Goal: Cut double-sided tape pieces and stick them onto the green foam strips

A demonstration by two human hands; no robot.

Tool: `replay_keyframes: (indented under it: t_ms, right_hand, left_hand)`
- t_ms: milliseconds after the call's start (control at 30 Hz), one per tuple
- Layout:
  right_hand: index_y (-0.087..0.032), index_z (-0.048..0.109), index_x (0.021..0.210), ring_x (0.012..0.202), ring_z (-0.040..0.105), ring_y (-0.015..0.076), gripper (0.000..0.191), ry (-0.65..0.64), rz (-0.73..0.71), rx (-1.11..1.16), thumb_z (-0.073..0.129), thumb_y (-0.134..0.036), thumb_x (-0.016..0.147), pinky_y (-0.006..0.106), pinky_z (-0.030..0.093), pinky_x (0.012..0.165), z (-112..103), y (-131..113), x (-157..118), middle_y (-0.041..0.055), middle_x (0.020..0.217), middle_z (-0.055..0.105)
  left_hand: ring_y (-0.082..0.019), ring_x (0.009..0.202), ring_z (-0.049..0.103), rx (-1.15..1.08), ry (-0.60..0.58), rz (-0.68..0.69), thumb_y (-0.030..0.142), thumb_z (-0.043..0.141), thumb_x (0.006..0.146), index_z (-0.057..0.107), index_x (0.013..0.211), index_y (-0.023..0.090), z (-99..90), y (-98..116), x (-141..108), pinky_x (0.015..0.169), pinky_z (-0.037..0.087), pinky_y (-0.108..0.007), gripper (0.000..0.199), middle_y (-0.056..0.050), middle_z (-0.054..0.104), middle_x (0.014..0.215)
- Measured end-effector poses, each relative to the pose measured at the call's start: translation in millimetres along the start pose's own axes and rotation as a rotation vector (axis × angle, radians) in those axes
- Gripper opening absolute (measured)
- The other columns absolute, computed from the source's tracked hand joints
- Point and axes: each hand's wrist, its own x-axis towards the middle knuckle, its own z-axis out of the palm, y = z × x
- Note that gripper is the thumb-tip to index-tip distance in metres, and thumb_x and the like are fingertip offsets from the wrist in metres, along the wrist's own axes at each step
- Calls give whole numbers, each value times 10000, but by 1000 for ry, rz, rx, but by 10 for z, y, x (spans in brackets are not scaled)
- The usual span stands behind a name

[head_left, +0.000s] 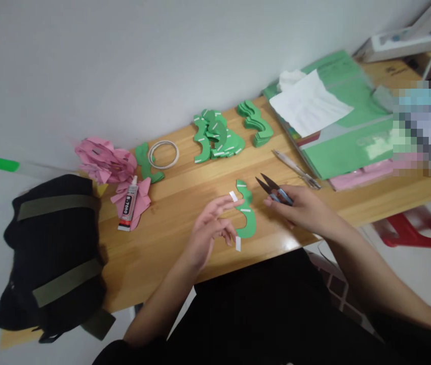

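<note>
My left hand [210, 225] is over the table with its fingers partly curled. A short strip of white tape [238, 244] hangs at its lower fingertips, and another white strip [232, 196] sits by the upper fingers. One of its fingertips reaches over a wavy green paper cutout [251, 223], which lies flat and carries small white strips. My right hand [304, 208] is closed around a pair of small scissors [276, 191]. Their dark blades stand a little apart, pointing up and left, to the right of the cutout.
Behind lie a pile of green cutouts [223, 139], a neat stack [255, 124] and a tape roll [163, 154]. Left are pink cutouts [105, 159], a glue tube [128, 208] and a black bag [55, 253]. A pen [295, 167] and green sheets [337, 152] lie right.
</note>
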Motion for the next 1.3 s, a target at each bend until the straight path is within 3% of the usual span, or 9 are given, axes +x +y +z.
replay_keyframes:
  t_ms: [200,300,400,467,600,767,833,1033,1300]
  right_hand:
    - [-208,540,640,330,379,80,430,158,12,533,683,-596,757,219,314,335,273,-62,-293,-76,414,424]
    - [-174,646,794,350,383,72,400,246,-17,600,702,-568,756,205,325,335,340,-166,-341,-89,452,408]
    - [-160,658,786,359,395,60,334,240,-73,580,727,-486,764,193,315,347,351,-251,-354,-84,477,423]
    - [-158,645,743,359,392,56,298,208,-106,554,724,-443,778,192,303,353,345,-283,-355,-77,473,436]
    - [-157,629,714,367,387,57,260,197,-166,504,710,-389,801,192,290,368,340,-301,-363,-71,447,452]
    - [-162,628,734,366,400,61,266,249,-187,560,703,-404,816,196,311,368,370,-299,-403,-69,459,463]
    - [-163,642,752,366,401,60,259,287,-197,584,714,-404,814,197,319,370,377,-299,-419,-72,463,461]
    - [-161,670,763,380,401,64,231,343,-243,556,722,-379,817,203,326,386,364,-311,-448,-71,452,453]
    - [-164,689,778,392,409,61,202,377,-274,509,714,-359,825,198,334,393,363,-315,-462,-67,476,479]
  left_hand:
    - [-99,592,586,-365,-102,-45,322,590,769,615,1175,154,135,114,-73,481,444,-224,440,-171,618,1314]
    - [-107,563,560,-339,-85,-50,328,593,774,635,1179,111,207,117,-122,488,428,-216,462,-130,725,948]
    - [-119,543,555,-237,-81,-30,355,591,782,621,1232,107,252,128,-155,494,424,-210,515,-51,661,662]
    - [-113,553,573,-58,-45,54,341,573,805,626,1235,135,284,147,-177,497,432,-211,480,-61,682,752]
    - [-88,677,622,621,197,447,221,519,877,672,1143,204,374,178,-216,628,512,-259,307,-128,570,1336]
    - [-96,703,631,1150,540,771,174,511,919,645,1133,171,474,214,-163,664,520,-263,252,-142,590,1292]
    - [-67,628,589,1075,569,750,186,544,905,654,1092,168,487,262,-122,577,483,-213,217,-107,634,1160]
    - [-59,595,520,512,308,531,229,607,824,658,802,164,488,423,-46,526,433,-193,86,-20,568,863]
    - [-78,635,520,380,214,434,243,628,782,634,745,172,514,472,0,550,435,-225,81,-20,548,861]
